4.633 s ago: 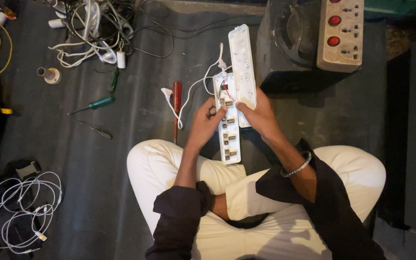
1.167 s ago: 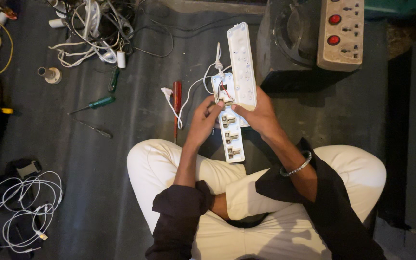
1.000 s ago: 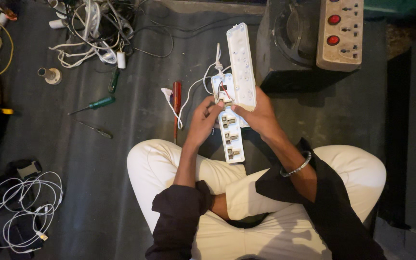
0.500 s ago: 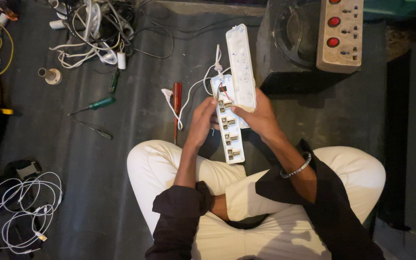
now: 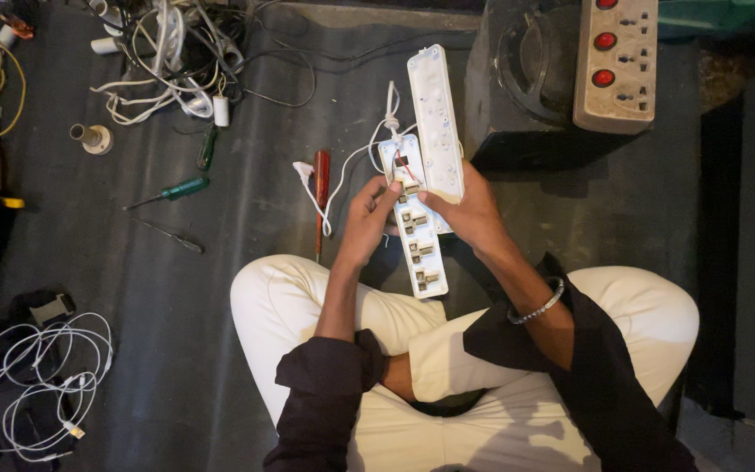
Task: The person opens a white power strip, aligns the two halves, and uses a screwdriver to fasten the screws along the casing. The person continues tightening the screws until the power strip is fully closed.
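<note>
Far left, a loose white cable (image 5: 32, 385) lies on the dark floor (image 5: 176, 350), a green-handled screwdriver (image 5: 172, 190) above it. Then a red-handled screwdriver (image 5: 321, 188), just beside the left hand (image 5: 369, 218), whose fingers pinch the opened power strip base (image 5: 416, 227) above the lap. The right hand (image 5: 474, 218) grips that base and the white cover (image 5: 436, 122) alongside. Farther right, a beige switch box (image 5: 615, 61).

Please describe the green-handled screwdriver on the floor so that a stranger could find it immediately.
Start at the tangle of white cables at the top left of the dark floor. Just below it, left of the person's left hand, lies the green-handled screwdriver. Its bright green grip sets it apart from the red-handled screwdriver nearer the hand.
</note>
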